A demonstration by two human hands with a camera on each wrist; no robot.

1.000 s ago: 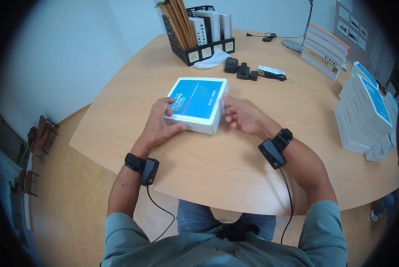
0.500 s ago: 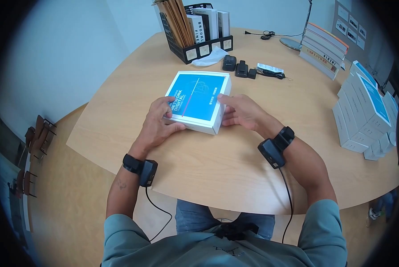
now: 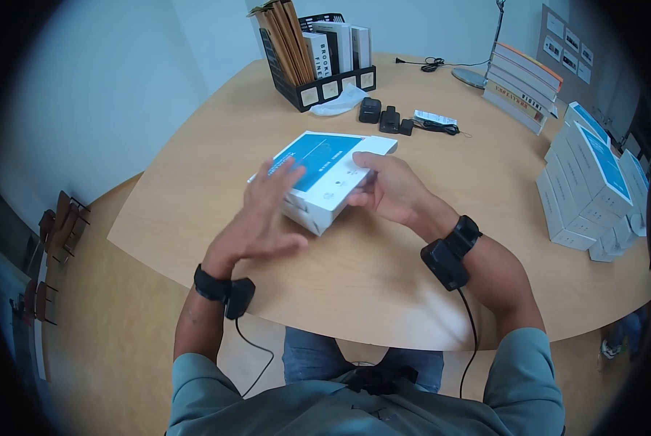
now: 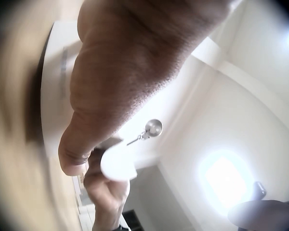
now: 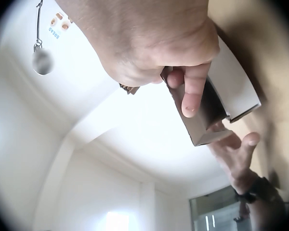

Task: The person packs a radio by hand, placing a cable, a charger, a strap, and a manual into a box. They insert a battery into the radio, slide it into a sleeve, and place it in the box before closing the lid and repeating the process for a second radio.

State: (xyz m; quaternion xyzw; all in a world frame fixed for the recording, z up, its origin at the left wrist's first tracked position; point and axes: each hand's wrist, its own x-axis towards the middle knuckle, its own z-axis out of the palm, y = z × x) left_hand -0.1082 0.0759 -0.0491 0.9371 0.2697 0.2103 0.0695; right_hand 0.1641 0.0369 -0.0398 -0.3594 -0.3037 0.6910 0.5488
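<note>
The white box with a blue printed top point(image 3: 317, 161) lies turned at an angle on the table, its right side lifted like a lid or flap. My right hand point(image 3: 398, 190) grips that raised part, thumb on top and fingers beneath. In the right wrist view, fingers of the right hand point(image 5: 154, 38) reach under the lifted piece, with a dark gap between it and the white box side point(image 5: 231, 82). Over the box's left end, my left hand point(image 3: 256, 221) is spread and blurred; whether it touches the box I cannot tell.
Behind the box are small black devices point(image 3: 389, 119), a cable and white paper point(image 3: 340, 101). A black file rack point(image 3: 329, 89) stands at the back. Stacked books point(image 3: 518, 91) and a lamp base are back right; several similar boxes point(image 3: 576, 189) stand at the right.
My left hand has loosened from the box's left edge and spread its fingers. The box has turned and its right side has risen in my right hand's grip.
</note>
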